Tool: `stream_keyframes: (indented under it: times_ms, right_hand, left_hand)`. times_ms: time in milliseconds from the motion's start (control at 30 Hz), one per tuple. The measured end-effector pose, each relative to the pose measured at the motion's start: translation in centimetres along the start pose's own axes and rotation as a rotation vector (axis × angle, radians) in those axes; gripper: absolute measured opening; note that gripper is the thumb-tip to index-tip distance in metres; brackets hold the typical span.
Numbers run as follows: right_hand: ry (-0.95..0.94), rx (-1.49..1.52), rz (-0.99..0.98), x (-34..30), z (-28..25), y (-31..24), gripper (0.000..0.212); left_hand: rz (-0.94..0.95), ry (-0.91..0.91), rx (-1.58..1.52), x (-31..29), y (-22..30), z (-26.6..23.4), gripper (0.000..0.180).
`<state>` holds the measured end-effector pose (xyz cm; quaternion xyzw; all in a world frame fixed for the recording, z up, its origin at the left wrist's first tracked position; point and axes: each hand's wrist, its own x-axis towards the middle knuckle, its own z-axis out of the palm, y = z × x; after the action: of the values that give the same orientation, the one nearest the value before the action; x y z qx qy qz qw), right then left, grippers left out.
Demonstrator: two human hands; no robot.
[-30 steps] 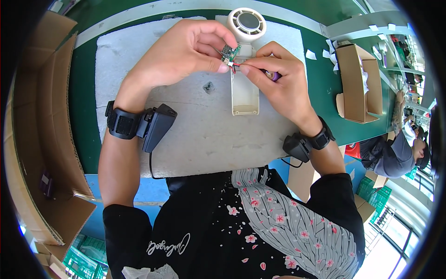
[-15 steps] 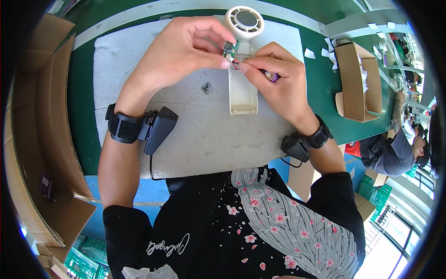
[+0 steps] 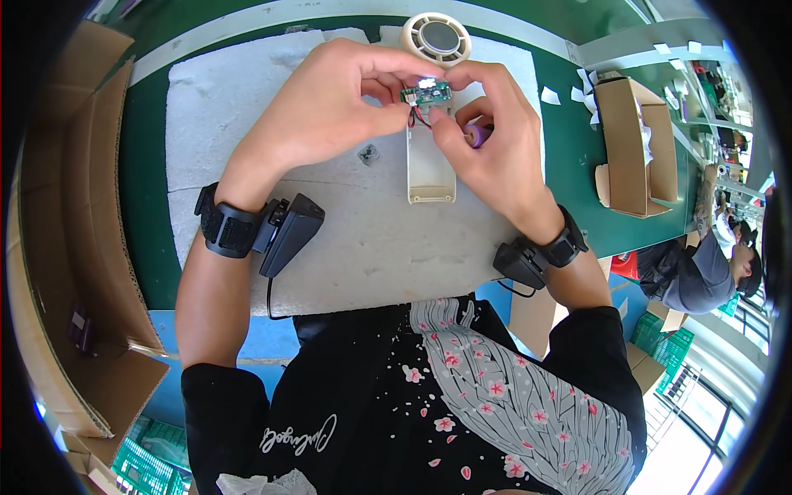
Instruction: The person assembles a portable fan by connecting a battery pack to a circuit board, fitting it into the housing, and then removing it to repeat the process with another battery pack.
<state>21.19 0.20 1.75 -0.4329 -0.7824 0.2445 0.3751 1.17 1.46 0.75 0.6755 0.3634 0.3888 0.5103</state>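
Observation:
A small green circuit board (image 3: 431, 93) is pinched at its left end by my left hand (image 3: 338, 107), whose fingers are closed. At the board's right end is the index fingertip of my right hand (image 3: 495, 124). A purple cylindrical battery (image 3: 476, 135) is tucked in the curled fingers of that hand. Thin red and black wires (image 3: 418, 117) hang from the board between the hands. Just beyond my fingers lies the round, cream-coloured head of a small fan (image 3: 436, 38). Its hollow handle shell (image 3: 431, 177) extends toward me, partly hidden under my hands.
A pale foam mat (image 3: 346, 247) covers the green table, with a small dark piece (image 3: 368, 154) on it. A large cardboard box (image 3: 82, 223) stands at the left, a smaller one (image 3: 639, 148) at the right beside paper scraps (image 3: 550, 96). Another person (image 3: 709, 268) sits far right.
The board has turned from upright to nearly level, and a bright glare now shows on it. My right index finger has moved up to its right end. The fan has barely shifted.

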Motion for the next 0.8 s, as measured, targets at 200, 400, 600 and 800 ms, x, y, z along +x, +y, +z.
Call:
stream_keyframes:
  times_ms: [200,400,600,800]
  right_hand:
    - [0.006,-0.092,-0.082,0.2,0.1,0.5,0.031]
    - [0.016,-0.112,-0.033,0.2,0.2,0.6,0.031]
    - [0.036,-0.105,-0.041,0.3,0.3,0.7,0.03]
    - [0.055,-0.116,-0.099,0.5,0.2,1.1,0.031]
  left_hand:
    - [0.011,0.042,0.046,0.0,0.2,0.1,0.035]
    - [-0.015,0.038,0.079,-0.1,-0.3,-0.4,0.029]
    - [0.032,0.091,0.171,-0.1,0.0,-0.2,0.023]
    - [0.033,0.046,0.262,-0.3,0.4,-0.1,0.026]
